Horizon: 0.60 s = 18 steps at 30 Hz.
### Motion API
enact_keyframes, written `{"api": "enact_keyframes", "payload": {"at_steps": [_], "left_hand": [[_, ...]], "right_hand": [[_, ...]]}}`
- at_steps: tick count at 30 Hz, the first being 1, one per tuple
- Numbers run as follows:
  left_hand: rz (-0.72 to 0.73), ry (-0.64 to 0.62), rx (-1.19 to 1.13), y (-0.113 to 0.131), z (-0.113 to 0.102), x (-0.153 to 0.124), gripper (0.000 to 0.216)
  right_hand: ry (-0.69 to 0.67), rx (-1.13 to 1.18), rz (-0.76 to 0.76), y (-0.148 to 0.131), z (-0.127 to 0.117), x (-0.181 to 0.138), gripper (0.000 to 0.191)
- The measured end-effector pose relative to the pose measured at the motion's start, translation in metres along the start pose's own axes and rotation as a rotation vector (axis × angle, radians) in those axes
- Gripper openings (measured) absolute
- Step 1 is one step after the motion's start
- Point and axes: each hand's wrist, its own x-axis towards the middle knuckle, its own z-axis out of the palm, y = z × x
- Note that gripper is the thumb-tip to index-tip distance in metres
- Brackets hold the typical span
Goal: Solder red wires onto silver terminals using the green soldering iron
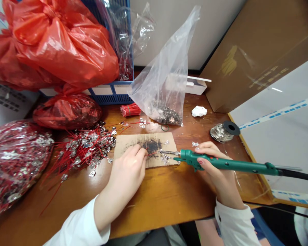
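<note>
The left hand (127, 174) is pressed on scorched cardboard (125, 147), fingers together, any pinched item hidden. A green soldering iron (242, 166) is gripped by the right hand (218, 181), its tip over the cardboard. Red-wired metal tabs (84, 150) are heaped toward the table's (154, 205) left side; a solder spool (224, 132) lies farther right.

Red-wired metal tabs (84, 150) block the left hand (127, 174) leftward; the desk front (156, 201) offers room.

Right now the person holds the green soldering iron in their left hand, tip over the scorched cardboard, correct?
No, the head view shows the green soldering iron in the right hand, not the left, tip over the scorched cardboard.
</note>
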Motion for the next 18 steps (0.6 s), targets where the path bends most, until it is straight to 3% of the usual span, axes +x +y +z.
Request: {"api": "enact_keyframes", "payload": {"at_steps": [18], "left_hand": [[-0.017, -0.046, -0.003, 0.0008, 0.0028, 0.0002, 0.017]], "right_hand": [[0.006, -0.001, 0.03, -0.0013, -0.0001, -0.0016, 0.011]]}}
